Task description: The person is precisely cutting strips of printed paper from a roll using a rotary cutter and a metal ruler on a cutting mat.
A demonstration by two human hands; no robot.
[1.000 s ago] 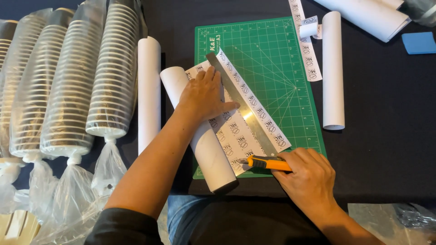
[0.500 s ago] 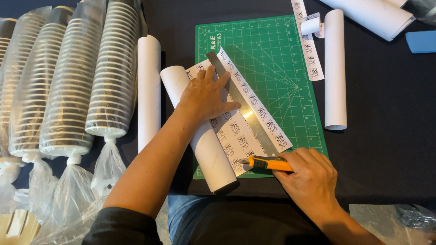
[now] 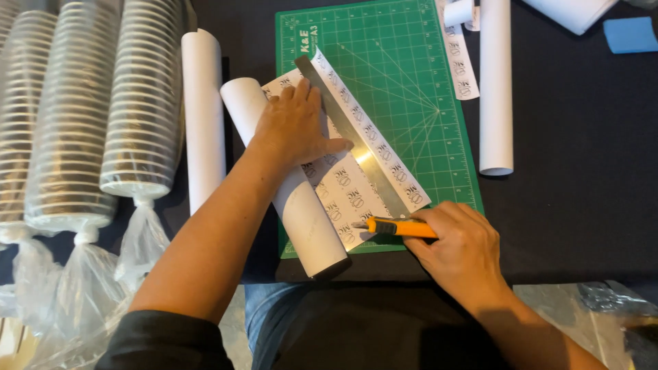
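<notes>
Where black table [image 3: 576, 137] shows, green mat [image 3: 411, 62].

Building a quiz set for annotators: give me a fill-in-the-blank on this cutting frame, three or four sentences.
1. The right hand grips an orange-handled utility knife at the ____ end of the steel ruler.
2. The left hand presses flat on the ruler and the ____ white printed paper roll.
3. The printed sheet lies on a ____ gridded cutting mat.
4. The plastic-bagged stacks of lids lie on the person's ____ side.

Missing words: near; partly unrolled; green; left
</notes>
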